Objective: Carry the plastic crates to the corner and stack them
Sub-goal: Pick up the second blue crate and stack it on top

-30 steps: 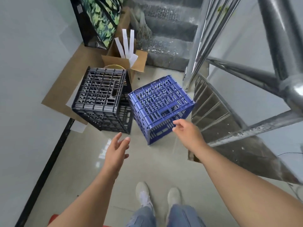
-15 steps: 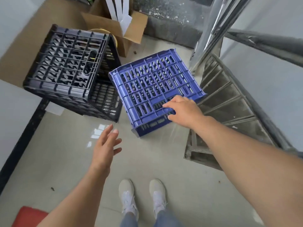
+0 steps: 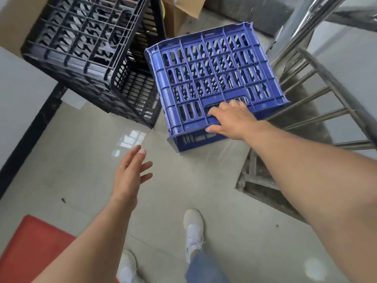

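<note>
Right hand [image 3: 230, 119] now gripping blue crate [image 3: 216, 78] handle slot; crate upturned, base up; left hand [image 3: 130, 174] spread wide.

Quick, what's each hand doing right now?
Left hand: open, fingers spread, holding nothing, above the floor.
Right hand: gripping the blue crate by its handle slot.

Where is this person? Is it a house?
Probably a stairwell landing: steel railing and stairs going down at right, tiled floor, crates and a cardboard box stored by the wall.
</note>
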The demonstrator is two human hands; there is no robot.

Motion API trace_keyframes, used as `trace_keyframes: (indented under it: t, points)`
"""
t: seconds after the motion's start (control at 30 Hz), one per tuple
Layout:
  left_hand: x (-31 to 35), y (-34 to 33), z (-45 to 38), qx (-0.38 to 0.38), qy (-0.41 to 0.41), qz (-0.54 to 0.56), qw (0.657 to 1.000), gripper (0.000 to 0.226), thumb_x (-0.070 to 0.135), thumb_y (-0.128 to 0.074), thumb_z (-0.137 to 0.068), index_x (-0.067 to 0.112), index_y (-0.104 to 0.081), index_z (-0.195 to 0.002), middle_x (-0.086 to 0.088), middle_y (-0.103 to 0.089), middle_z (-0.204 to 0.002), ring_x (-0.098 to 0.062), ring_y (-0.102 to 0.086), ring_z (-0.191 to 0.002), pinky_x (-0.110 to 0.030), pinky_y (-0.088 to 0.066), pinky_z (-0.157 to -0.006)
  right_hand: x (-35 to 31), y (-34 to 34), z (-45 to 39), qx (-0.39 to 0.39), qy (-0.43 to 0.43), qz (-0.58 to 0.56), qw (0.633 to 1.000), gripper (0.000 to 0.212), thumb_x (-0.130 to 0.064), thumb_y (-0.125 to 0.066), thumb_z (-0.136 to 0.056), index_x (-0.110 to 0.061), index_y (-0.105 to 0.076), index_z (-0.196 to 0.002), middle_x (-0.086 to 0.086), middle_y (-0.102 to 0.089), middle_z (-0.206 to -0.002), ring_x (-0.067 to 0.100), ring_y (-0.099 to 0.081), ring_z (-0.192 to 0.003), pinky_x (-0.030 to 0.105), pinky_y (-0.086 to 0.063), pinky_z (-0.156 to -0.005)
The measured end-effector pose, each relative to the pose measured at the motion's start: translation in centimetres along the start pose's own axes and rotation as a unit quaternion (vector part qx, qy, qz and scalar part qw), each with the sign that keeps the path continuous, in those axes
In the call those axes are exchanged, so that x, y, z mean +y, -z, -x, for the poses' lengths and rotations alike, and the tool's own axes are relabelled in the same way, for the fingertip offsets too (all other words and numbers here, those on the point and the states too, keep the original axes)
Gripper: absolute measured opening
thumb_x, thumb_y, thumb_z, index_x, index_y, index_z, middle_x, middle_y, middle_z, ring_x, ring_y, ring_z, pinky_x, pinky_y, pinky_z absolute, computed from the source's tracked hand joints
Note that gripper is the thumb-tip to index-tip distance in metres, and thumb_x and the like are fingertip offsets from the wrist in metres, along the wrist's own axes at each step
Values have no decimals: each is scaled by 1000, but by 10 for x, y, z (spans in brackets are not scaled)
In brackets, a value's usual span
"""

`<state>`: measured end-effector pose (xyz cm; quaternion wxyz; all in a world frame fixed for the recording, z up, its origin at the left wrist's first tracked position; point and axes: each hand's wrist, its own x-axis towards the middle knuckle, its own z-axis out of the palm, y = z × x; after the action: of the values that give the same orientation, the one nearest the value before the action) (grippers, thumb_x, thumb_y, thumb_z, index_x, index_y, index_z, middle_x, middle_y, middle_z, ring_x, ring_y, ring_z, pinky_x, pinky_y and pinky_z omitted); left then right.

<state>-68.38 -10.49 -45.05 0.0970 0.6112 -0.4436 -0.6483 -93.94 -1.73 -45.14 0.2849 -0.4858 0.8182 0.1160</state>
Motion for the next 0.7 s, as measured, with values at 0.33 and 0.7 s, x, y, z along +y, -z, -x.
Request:
trace_keyframes:
  t: [0.33, 0.7]
  points:
    - [-26, 58, 6, 42, 12, 54, 998, 33, 34, -51, -94, 23, -53, -125, -1, -57, -125, -22, -62, -104, -37, -52, -82, -74, -26, 15, 29, 9, -80, 996, 49, -41, -51, -93, -15, -43, -133, 10, -50, -129, 31, -42, -119, 41, -35, -97]
    - [-104, 189, 32, 89, 31, 102, 990, 45, 37, -49, -94, 17, -49, -135, -2, -57, -126, -21, -62, -104, -36, -53, -79, -212, -80, 67, 75, -36, -74, 994, 50, -47, -32, -98, -22, -33, -142, 8, -47, -134, 32, -42, -119, 41, -40, -85]
